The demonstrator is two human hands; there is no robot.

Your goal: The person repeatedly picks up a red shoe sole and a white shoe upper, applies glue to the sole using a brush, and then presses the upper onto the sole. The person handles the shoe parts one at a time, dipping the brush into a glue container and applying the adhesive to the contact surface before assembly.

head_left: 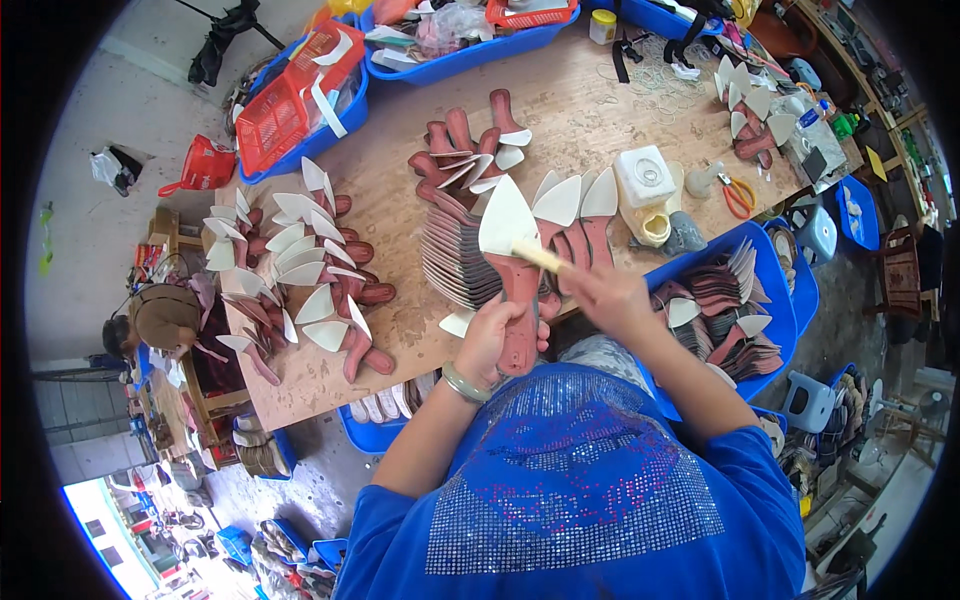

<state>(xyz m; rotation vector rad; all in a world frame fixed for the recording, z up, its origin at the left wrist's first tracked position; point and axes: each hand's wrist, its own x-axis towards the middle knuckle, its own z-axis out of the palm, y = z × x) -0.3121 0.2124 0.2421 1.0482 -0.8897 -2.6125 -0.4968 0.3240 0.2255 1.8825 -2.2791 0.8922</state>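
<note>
My left hand (488,340) grips a reddish-brown shoe insole (515,285) by its narrower end, with a white pointed toe piece (508,220) at the far end. In my right hand (605,295) is a pale yellow brush (541,256). Its tip lies against the toe piece, near where white meets brown. Just left of the held insole, a fanned stack of insoles (455,255) spreads on the table. More insoles with white tips (585,235) lie behind my right hand.
Groups of white-tipped insoles (300,250) cover the left of the wooden table (390,210). A white container (645,175), a yellowish cup (653,229) and orange-handled pliers (740,198) stand to the right. A blue bin (790,345) of insoles sits beside my right arm.
</note>
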